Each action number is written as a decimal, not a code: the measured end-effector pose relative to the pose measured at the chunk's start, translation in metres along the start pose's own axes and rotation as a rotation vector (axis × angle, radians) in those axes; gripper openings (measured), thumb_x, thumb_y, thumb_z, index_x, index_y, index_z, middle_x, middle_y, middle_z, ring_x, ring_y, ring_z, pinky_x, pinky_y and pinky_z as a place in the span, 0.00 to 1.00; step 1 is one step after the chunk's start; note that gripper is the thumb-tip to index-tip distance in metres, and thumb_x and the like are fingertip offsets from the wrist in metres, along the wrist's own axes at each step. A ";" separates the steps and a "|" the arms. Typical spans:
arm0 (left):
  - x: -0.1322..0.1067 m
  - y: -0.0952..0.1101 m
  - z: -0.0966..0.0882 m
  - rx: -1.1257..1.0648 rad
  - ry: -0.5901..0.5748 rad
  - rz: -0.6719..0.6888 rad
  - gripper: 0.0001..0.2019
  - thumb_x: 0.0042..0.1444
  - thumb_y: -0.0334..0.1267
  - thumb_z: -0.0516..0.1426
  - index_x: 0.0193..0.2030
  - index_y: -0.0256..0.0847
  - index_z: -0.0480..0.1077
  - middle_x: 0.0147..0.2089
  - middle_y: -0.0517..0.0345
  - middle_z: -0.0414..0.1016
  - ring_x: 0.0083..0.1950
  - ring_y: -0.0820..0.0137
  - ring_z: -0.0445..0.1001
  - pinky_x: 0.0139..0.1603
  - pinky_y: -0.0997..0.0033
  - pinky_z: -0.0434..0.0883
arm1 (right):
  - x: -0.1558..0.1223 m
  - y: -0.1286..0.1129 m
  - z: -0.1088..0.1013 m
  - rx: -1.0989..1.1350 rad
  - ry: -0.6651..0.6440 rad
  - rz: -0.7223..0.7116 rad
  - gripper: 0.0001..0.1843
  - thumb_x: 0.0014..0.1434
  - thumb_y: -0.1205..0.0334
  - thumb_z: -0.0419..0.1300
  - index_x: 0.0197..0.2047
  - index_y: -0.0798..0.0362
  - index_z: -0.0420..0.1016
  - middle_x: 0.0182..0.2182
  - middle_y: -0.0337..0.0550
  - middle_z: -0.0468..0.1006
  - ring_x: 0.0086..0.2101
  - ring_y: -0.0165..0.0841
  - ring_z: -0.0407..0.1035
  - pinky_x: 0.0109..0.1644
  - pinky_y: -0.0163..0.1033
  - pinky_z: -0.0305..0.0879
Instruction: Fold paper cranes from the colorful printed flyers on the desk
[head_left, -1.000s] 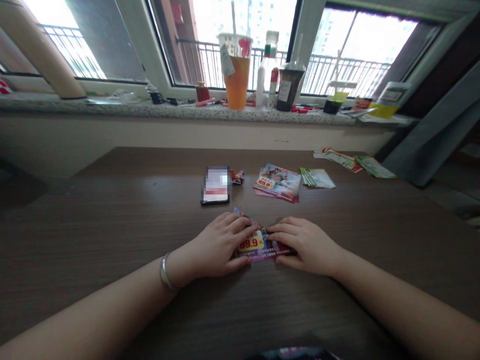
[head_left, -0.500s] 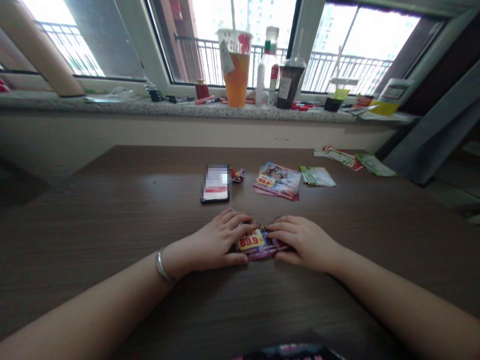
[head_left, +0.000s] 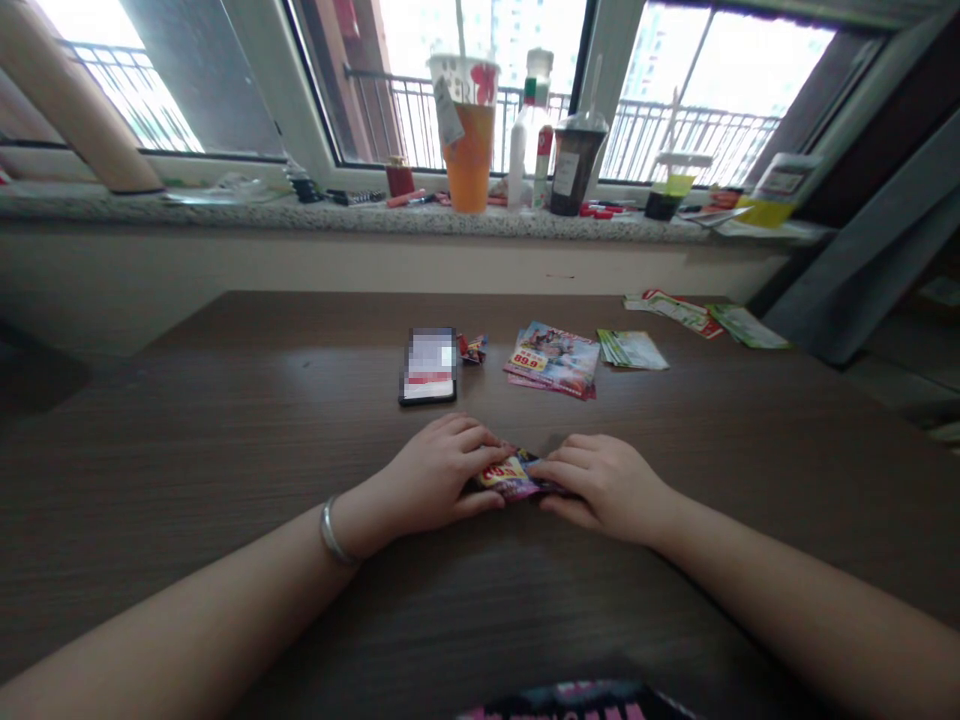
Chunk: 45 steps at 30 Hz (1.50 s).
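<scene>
Currently gripping a bent, printed leaflet [head_left: 512, 474] between left hand [head_left: 450, 470] and right hand [head_left: 607, 487], with fingers curled over the top and thumbs at the near edge; can't tell whether fully resting on the table [head_left: 225, 450]. Looks light, thin and floppy; likely creases easily and may slip, being glossy. Probably best held lightly near both ends, as now. Shows wrinkled paper with purple and yellow print between the fingertips. Beyond the left hand, includes a flat, dark-edged phone [head_left: 427, 366] and, just beside it, a small crumpled wrapper [head_left: 472, 348]. Beyond both hands, includes an uneven stack of shiny leaflets [head_left: 555, 358]; farther right, thin green-and-white cards [head_left: 637, 350], fanned at one edge. Around the left wrist, includes a smooth metal bangle [head_left: 331, 532].
</scene>
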<state>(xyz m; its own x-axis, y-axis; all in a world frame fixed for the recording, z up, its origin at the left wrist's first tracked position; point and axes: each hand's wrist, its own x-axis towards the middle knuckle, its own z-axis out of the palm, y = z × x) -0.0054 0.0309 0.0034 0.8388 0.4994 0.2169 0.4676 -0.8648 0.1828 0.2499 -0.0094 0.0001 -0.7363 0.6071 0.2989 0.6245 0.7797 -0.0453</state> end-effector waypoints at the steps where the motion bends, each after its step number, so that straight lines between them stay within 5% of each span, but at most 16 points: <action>1: 0.001 0.000 -0.001 -0.008 -0.001 -0.007 0.24 0.60 0.54 0.54 0.58 0.44 0.68 0.50 0.49 0.72 0.52 0.59 0.68 0.56 0.54 0.64 | 0.000 -0.001 0.000 -0.004 0.017 -0.004 0.15 0.64 0.53 0.53 0.47 0.51 0.75 0.37 0.45 0.79 0.36 0.36 0.70 0.38 0.40 0.65; 7: 0.002 0.003 -0.005 -0.051 -0.019 -0.057 0.22 0.61 0.53 0.53 0.57 0.45 0.68 0.49 0.51 0.72 0.50 0.60 0.67 0.53 0.56 0.66 | 0.001 -0.007 0.000 -0.029 0.085 0.000 0.11 0.65 0.59 0.53 0.39 0.51 0.76 0.31 0.41 0.79 0.31 0.32 0.70 0.35 0.38 0.61; 19: 0.004 0.004 -0.005 -0.020 -0.039 -0.079 0.20 0.62 0.50 0.52 0.57 0.45 0.67 0.48 0.51 0.71 0.50 0.59 0.67 0.53 0.56 0.66 | 0.005 -0.006 0.000 0.068 0.029 0.106 0.09 0.64 0.59 0.55 0.41 0.49 0.76 0.34 0.39 0.79 0.34 0.32 0.71 0.38 0.36 0.62; 25: 0.002 0.001 0.002 -0.008 -0.020 -0.095 0.42 0.51 0.51 0.63 0.68 0.38 0.50 0.53 0.45 0.69 0.53 0.56 0.67 0.54 0.54 0.67 | 0.004 -0.002 0.003 0.112 0.031 0.191 0.08 0.63 0.60 0.56 0.38 0.51 0.76 0.34 0.41 0.80 0.35 0.33 0.71 0.39 0.36 0.63; 33: -0.005 -0.002 0.018 -0.057 0.169 -0.173 0.51 0.51 0.45 0.63 0.71 0.43 0.31 0.65 0.38 0.55 0.65 0.51 0.59 0.61 0.48 0.63 | 0.004 0.006 0.006 0.270 0.043 0.370 0.06 0.60 0.60 0.59 0.32 0.52 0.72 0.26 0.37 0.75 0.27 0.29 0.67 0.32 0.33 0.59; 45: -0.007 -0.002 0.018 0.076 0.208 -0.055 0.42 0.55 0.46 0.61 0.70 0.44 0.43 0.69 0.39 0.45 0.69 0.49 0.49 0.67 0.42 0.53 | 0.003 0.026 0.016 0.372 0.086 0.688 0.12 0.58 0.53 0.57 0.29 0.51 0.72 0.22 0.36 0.74 0.23 0.29 0.65 0.27 0.34 0.57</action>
<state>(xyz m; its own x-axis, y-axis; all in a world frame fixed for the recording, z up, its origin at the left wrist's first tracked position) -0.0072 0.0285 -0.0162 0.7393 0.5394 0.4032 0.5378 -0.8332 0.1285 0.2600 0.0146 -0.0154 -0.1833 0.9699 0.1604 0.7934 0.2423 -0.5584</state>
